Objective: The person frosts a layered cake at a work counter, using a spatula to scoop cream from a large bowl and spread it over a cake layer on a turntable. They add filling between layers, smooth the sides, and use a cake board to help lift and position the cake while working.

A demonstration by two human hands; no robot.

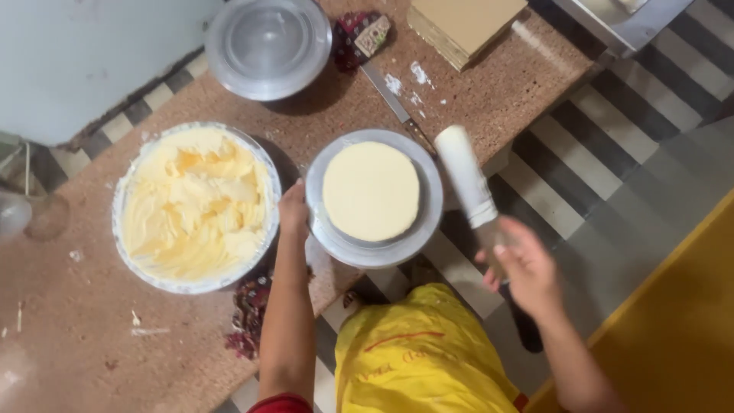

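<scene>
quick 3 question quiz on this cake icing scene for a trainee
1. True or false: the right hand holds a cream-coated spatula.
2. What does the left hand touch?
3. The big cream bowl sits where from the cake in the picture: A left, B right?

Key: 1 true. 2 the rim of the metal turntable under the cake. 3 A.
</scene>
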